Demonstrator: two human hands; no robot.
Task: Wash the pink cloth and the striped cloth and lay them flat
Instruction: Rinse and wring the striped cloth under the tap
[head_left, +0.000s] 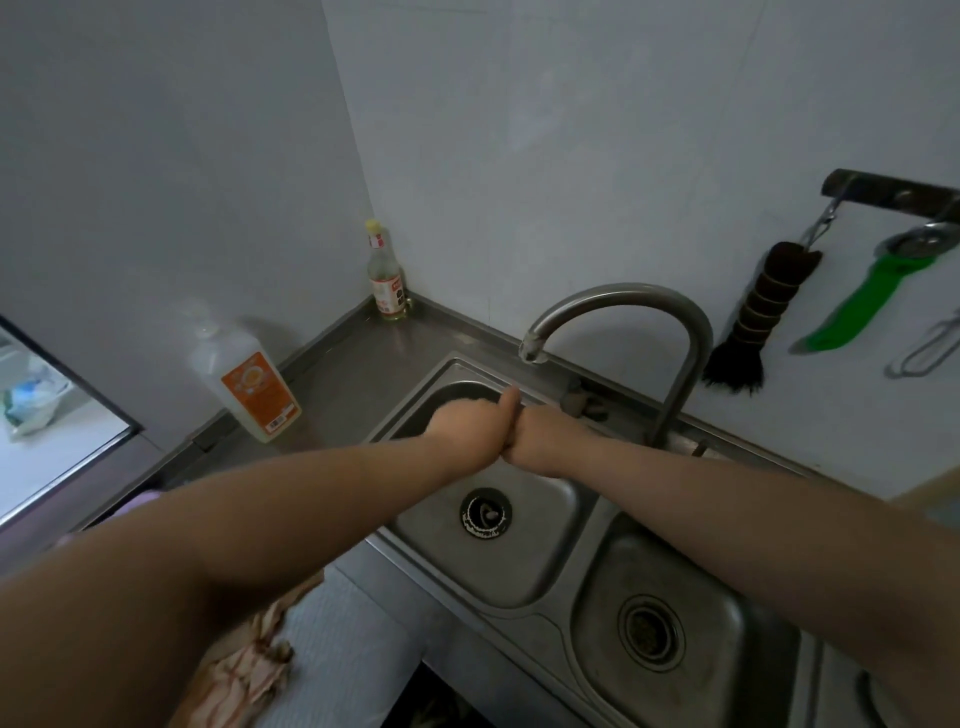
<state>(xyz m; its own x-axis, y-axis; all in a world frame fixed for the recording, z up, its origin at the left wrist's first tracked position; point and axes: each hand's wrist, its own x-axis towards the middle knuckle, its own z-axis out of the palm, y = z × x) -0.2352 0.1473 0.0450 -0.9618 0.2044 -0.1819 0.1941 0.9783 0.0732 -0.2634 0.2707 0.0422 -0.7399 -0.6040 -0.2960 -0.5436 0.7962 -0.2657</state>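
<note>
Fingers of the left hand (462, 428) and right hand (540, 441) are hidden, so their grasp cannot be told, while both hands are pressed together over the left sink basin (524, 566) under the faucet (613, 301).

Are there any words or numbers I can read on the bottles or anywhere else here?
None can be read.
Big bottle with the orange label: print and a barcode, too blurred to read.
Small bottle in the corner: red and white labels, too small to read.
Walls, tap and sink: no writing shows.
</note>
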